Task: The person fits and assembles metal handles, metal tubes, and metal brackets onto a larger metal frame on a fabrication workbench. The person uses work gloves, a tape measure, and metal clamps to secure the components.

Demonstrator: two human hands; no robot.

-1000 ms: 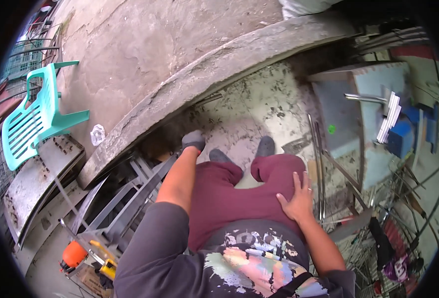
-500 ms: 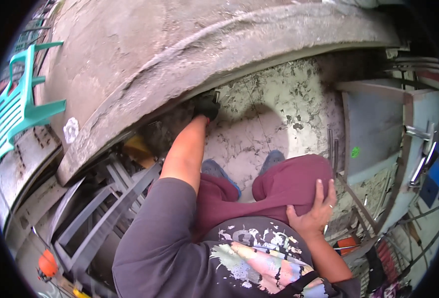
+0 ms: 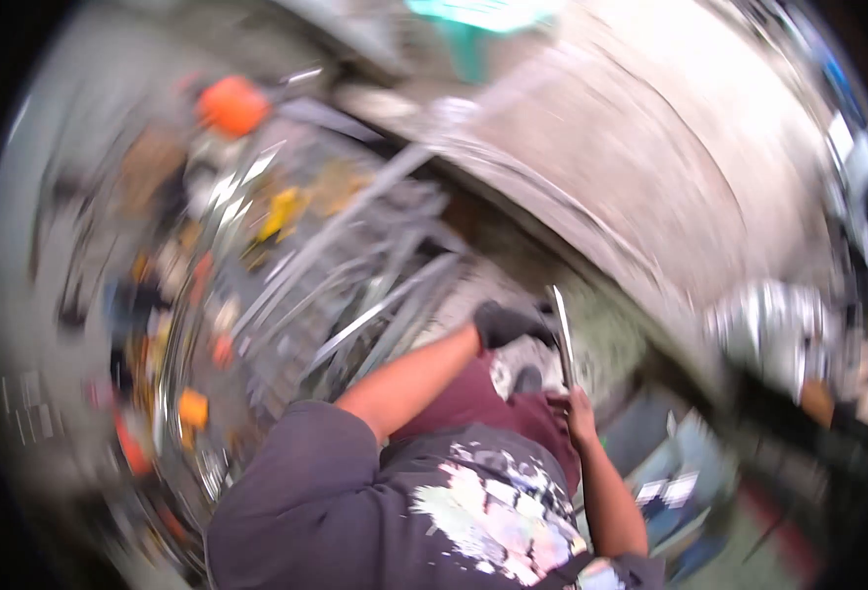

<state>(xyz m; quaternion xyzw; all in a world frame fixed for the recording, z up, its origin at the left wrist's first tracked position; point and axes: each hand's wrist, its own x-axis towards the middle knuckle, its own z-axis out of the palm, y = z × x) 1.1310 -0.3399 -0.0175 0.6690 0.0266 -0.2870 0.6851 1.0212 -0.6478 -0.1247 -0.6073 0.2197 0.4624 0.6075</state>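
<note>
Leftmost, much is smeared by blur, but a rounded orange object [image 3: 232, 106] shows near the upper edge of the clutter, and a small orange block [image 3: 193, 408] sits well below it. Just right of these, a yellow object [image 3: 279, 216] lies among shiny streaks. Next comes a grey metal frame [image 3: 375, 285], its long bars slanting up to the right. A teal plastic chair [image 3: 478, 15] is cut off by the top edge, above a concrete ledge [image 3: 601, 236] that runs down to the right.

Centrally, the left forearm reaches up and across from a dark shirt [image 3: 493, 501] with a pale splashed print. At its end, the left hand [image 3: 508, 326] wears a dark glove, and its far side meets a thin, bright metal bar [image 3: 562, 339]. Blur hides the fingers, so I cannot tell whether that grip is closed round the bar. The bar stands nearly upright, tilted a little, between the two hands, over maroon trousers [image 3: 532, 418] and a grey shoe [image 3: 528, 380].

Beside its lower end is the bare right hand [image 3: 579, 418], near the thigh; whether its grip is clenched or loose cannot be told. Further right, a shiny silvery bundle [image 3: 773, 334] rests beyond the ledge.
</note>
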